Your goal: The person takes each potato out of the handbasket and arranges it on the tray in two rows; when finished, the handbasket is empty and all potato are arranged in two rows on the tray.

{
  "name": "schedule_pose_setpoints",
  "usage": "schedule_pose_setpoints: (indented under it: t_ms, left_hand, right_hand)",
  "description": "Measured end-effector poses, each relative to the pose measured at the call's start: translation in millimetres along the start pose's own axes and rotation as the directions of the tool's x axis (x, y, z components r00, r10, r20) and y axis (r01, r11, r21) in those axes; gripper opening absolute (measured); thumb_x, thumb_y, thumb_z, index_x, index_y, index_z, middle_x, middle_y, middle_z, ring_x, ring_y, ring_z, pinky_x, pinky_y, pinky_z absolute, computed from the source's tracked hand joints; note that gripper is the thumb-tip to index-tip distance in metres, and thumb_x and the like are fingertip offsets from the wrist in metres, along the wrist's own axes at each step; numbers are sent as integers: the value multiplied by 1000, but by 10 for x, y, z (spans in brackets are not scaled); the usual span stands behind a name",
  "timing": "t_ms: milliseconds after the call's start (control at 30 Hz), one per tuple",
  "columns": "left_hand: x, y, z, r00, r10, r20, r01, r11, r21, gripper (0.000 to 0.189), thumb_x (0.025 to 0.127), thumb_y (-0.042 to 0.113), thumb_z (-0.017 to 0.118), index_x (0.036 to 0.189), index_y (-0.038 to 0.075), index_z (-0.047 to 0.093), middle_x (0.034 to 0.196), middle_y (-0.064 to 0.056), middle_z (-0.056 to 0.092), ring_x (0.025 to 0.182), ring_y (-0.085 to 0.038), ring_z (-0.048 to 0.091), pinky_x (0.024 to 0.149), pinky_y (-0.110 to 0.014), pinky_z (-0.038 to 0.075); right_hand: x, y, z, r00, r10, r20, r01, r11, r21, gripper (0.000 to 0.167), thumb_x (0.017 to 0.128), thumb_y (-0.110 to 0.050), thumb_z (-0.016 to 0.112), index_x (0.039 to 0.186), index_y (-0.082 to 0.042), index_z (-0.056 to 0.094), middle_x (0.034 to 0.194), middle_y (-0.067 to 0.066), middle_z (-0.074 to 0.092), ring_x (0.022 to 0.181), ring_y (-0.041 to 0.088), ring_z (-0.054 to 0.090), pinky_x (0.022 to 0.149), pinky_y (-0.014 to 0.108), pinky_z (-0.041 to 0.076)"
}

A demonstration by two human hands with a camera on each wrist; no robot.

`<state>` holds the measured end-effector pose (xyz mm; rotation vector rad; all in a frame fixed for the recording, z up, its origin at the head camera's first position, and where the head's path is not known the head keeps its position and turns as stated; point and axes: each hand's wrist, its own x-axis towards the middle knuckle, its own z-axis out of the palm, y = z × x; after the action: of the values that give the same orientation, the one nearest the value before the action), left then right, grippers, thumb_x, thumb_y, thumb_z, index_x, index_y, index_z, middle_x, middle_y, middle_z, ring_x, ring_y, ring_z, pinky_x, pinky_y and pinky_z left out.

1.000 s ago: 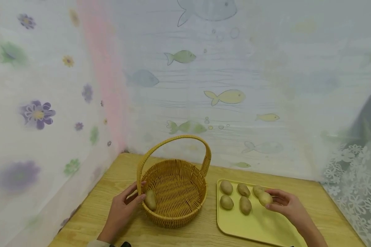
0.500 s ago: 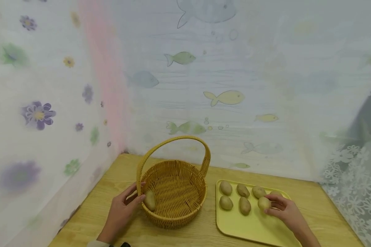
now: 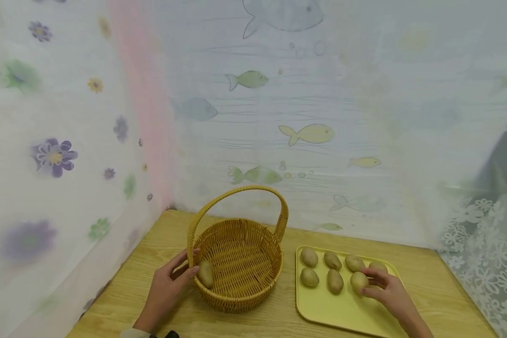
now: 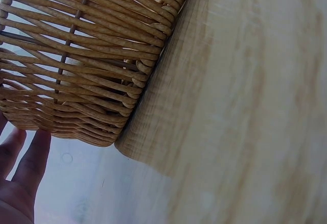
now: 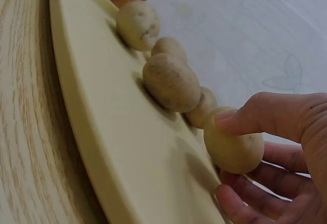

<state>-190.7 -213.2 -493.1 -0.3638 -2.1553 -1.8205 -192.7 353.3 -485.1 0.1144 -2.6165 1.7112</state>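
In the head view my left hand (image 3: 167, 285) holds the wicker basket (image 3: 236, 300) at the left foot of its arched handle, thumb in front and fingers behind. A single potato (image 3: 205, 273) lies inside against the basket's left wall. Over the yellow tray (image 3: 342, 313), my right hand (image 3: 386, 292) pinches a potato (image 3: 358, 282) between thumb and fingers. The right wrist view shows this held potato (image 5: 234, 145) close to the tray; whether it touches is unclear. Several other potatoes (image 3: 335, 281) lie in two rows on the tray, one (image 3: 378, 267) partly behind my right fingers.
Basket and tray stand side by side on a wooden table (image 3: 287, 324). Behind it hangs a pale sheet (image 3: 253, 141) printed with fish, and a flowered sheet (image 3: 67, 197) closes the left side. White lace-like flowers (image 3: 486, 263) edge the right.
My right hand has shifted the potato slightly left and toward the front row, uncovering the potatoes at the tray's back right. The left hand and basket stay in place.
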Motion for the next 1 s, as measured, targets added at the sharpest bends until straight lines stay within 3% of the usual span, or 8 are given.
schedule_pose_setpoints:
  t_ms: [133, 267, 433, 667, 1000]
  left_hand:
    - [-4, 7, -2, 1000, -4, 3, 4, 1000, 2, 48, 101, 14, 73, 147, 6, 60, 145, -4, 61, 138, -17, 51, 102, -25, 52]
    - [-3, -9, -7, 999, 31, 22, -32, 999, 7, 49, 102, 16, 71, 147, 2, 58, 145, -11, 60, 138, -24, 50, 103, -25, 52]
    - [-2, -17, -11, 999, 49, 20, -49, 999, 9, 49, 102, 14, 71, 147, 0, 58, 146, -14, 59, 138, -27, 50, 102, -25, 52]
    - [10, -17, -6, 999, 37, 9, -37, 999, 8, 46, 101, 10, 72, 145, 3, 61, 144, -9, 62, 138, -18, 51, 103, -25, 52]
    - [10, -27, -9, 999, 48, 25, -49, 999, 23, 47, 103, 10, 69, 148, 2, 58, 144, -9, 61, 138, -16, 50, 102, -25, 52]
  right_hand:
    - [14, 41, 43, 996, -58, -64, 54, 996, -71, 48, 86, 1, 83, 128, 15, 63, 123, 19, 65, 96, 2, 63, 78, 24, 59]
    - [23, 73, 71, 994, -48, -100, 39, 995, -92, 49, 83, 4, 85, 126, 15, 64, 116, 17, 67, 93, 3, 63, 76, 23, 57]
    - [38, 90, 89, 993, -47, -105, 35, 993, -114, 50, 83, 3, 85, 127, 16, 63, 111, 17, 70, 90, 7, 64, 75, 22, 56]
    - [45, 49, 86, 996, -22, -87, 8, 987, -162, 54, 87, -6, 85, 131, 15, 62, 114, 18, 71, 94, 11, 66, 78, 24, 56]
    - [38, 50, 59, 998, -7, -65, -6, 978, -206, 55, 87, -10, 86, 132, 13, 63, 115, 18, 69, 92, 18, 67, 75, 28, 58]
